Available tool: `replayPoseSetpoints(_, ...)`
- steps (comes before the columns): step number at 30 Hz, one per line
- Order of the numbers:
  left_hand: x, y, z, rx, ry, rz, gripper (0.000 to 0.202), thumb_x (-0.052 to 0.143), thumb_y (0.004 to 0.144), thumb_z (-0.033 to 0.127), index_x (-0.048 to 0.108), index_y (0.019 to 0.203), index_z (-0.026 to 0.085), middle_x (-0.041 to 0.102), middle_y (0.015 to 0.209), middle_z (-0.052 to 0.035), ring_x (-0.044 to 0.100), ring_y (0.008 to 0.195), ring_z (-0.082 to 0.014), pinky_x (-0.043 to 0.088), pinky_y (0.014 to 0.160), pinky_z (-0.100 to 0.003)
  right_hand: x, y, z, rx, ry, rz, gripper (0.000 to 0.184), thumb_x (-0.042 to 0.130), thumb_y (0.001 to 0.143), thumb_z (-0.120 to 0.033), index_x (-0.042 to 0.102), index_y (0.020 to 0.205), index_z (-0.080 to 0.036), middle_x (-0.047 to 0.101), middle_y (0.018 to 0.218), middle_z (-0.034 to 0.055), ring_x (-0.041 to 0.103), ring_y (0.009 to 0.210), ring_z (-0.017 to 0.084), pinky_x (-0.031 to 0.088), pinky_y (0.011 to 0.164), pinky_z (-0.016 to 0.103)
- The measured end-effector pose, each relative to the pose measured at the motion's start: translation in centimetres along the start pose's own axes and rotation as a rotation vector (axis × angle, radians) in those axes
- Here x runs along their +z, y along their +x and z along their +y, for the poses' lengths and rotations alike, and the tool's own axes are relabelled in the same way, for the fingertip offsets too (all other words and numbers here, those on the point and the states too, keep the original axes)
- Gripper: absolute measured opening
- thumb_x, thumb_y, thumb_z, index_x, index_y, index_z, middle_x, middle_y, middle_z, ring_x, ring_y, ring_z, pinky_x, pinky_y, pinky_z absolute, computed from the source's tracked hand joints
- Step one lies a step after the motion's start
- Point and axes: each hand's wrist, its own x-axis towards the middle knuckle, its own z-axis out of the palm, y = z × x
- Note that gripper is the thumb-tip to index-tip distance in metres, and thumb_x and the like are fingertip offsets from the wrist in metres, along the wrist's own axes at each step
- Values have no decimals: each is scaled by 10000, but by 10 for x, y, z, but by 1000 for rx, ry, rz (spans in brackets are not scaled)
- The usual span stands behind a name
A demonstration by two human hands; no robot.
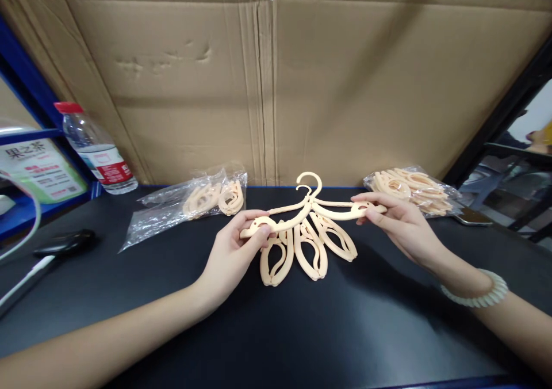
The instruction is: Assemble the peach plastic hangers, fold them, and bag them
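Note:
A cream plastic folding clothes hanger (pixel 330 212) is spread open between my hands, its double hook pointing up and away from me. My left hand (pixel 235 256) pinches the end of the left arm between thumb and fingers. At the other end, my right hand (pixel 399 222) grips the tip of the right arm, thumb on the near side. Beneath and just this side of it, several folded hangers of the same kind (pixel 311 256) lie fanned out on the black tabletop (pixel 328 331). The spread hanger partly covers their upper ends.
Clear plastic bags with folded hangers lie at the back, one on the left (pixel 204 198) and one on the right (pixel 414 189). A phone (pixel 474 217) is beside the right bag. At left are a water bottle (pixel 101 153), a black device (pixel 69 242) and a white cable. Cardboard (pixel 366 78) stands behind.

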Motion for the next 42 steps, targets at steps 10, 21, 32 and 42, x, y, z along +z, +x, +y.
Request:
replayPoseSetpoints(10,4,-1,7,-42,-243,11,256,767,771,262,611,952,170,672,780,38,633,698,-78,532,728,-181,6,1,-8,116,442,208,203,687,753,-197,642,941,-257,592,721,-25,543,672,109,486,654,227)
replayPoseSetpoints(21,16,-14,17,-136,-222,-108,237,758,780,286,609,910,155,630,843,1,620,749,-111,557,606,-172,28,-10,-8,151,489,142,259,773,758,-311,532,784,-220,609,722,-39,563,629,86,485,575,191)
replayPoseSetpoints(32,18,-16,19,-170,-218,-137,239,750,786,299,632,939,158,633,804,-2,650,773,-133,564,649,-193,38,-27,-31,10,98,-567,268,536,955,-278,654,1195,-281,653,1131,53,599,1075,176,492,923,317)
replayPoseSetpoints(42,20,-18,16,-117,-285,-152,255,773,765,242,659,979,163,698,932,-56,643,842,-162,541,754,-255,41,-31,-30,122,145,-531,469,622,894,-357,543,1352,-298,485,1423,69,341,1392,266,380,1089,443)
